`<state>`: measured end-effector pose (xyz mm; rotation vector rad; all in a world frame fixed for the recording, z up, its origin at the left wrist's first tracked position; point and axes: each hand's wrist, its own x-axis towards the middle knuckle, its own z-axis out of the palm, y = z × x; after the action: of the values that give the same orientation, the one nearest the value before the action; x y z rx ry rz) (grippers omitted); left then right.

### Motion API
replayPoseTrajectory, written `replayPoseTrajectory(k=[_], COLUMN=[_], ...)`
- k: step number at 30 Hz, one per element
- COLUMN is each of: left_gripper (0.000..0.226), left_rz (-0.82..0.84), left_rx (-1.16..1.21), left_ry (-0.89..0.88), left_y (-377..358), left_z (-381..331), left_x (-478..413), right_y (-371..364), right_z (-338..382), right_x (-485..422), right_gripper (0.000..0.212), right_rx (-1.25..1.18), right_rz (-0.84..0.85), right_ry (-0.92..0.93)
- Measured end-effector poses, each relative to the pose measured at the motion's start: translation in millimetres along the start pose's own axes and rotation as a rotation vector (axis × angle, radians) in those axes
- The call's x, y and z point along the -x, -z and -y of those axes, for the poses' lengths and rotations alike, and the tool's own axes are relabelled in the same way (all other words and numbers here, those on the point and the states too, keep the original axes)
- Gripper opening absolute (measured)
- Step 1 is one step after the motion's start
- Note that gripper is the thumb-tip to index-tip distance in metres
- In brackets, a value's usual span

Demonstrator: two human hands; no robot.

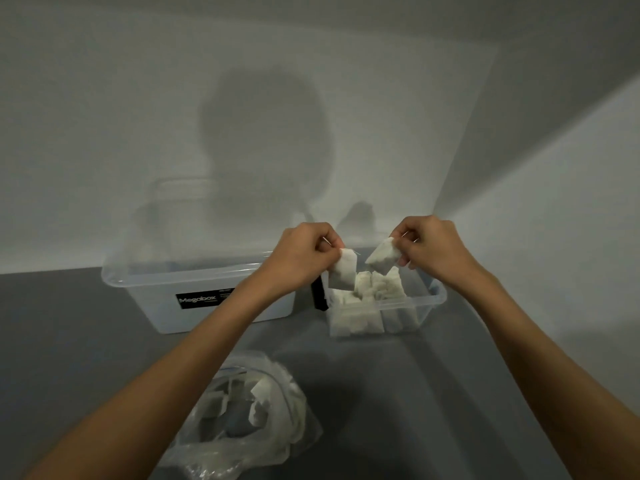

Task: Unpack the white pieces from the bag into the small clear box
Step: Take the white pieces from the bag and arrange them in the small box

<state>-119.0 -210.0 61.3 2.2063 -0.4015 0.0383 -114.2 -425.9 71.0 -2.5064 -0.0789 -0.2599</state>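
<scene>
My left hand (pixel 306 252) pinches a white piece (pixel 342 274) by its top corner, and it hangs over the left end of the small clear box (pixel 433 301). My right hand (pixel 431 244) pinches a second white piece (pixel 382 259), tilted, above the box's middle. Several white pieces (pixel 372 299) fill the box, some stood upright in rows. The clear plastic bag (pixel 242 403) lies open on the grey surface near me, with more white pieces inside.
A larger clear box (pixel 194 296) with a black label stands left of the small box, against the white wall. A black item (pixel 318 296) sits between the two boxes. The grey surface (pixel 398 393) runs into a wall corner at the right.
</scene>
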Motion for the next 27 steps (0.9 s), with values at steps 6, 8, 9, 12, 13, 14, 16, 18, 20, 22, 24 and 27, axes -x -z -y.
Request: replayPoseTrajectory(k=[6,8,9,12,13,14,16,18,20,22,24,27], left_gripper=[0.018,0.014,0.013,0.013,0.014,0.016,0.023,0.032,0.041,0.047,0.046,0.045], left_rz=[0.086,0.136,0.166,0.297,0.344,0.385,0.453,0.521,0.516,0.477,0.462,0.471], left_rx=[-0.048,-0.083,-0.084,-0.078,-0.091,-0.121,-0.231,-0.359,-0.531,-0.632,-0.617,-0.691], left_ry=[0.06,0.109,0.142,0.285,0.332,0.364,0.386,0.398,0.391,0.387,0.392,0.411], left_y=[-61,-84,-95,-126,-136,-145,-163,-178,-190,-204,-222,-233], left_z=[-3,1,4,11,14,19,26,32,41,56,77,86], left_x=[-59,-74,-81,-99,-103,-108,-117,-121,-123,-129,-140,-149], right_y=[-5,-14,-18,-34,-42,-49,-61,-68,-73,-81,-93,-105], right_z=[-50,-63,-68,-80,-86,-92,-101,-108,-114,-120,-128,-134], right_x=[-39,-50,-54,-64,-67,-70,-74,-76,-76,-78,-80,-83], right_gripper=[0.03,0.029,0.028,0.022,0.02,0.02,0.023,0.032,0.042,0.046,0.042,0.039], right_rx=[0.172,0.232,0.273,0.416,0.45,0.467,0.525,0.597,0.618,0.627,0.626,0.571], right_rz=[0.144,0.208,0.256,0.469,0.549,0.61,0.689,0.744,0.775,0.761,0.737,0.687], right_ry=[-0.025,-0.037,-0.044,-0.089,-0.107,-0.127,-0.132,-0.107,-0.1,-0.063,-0.039,-0.017])
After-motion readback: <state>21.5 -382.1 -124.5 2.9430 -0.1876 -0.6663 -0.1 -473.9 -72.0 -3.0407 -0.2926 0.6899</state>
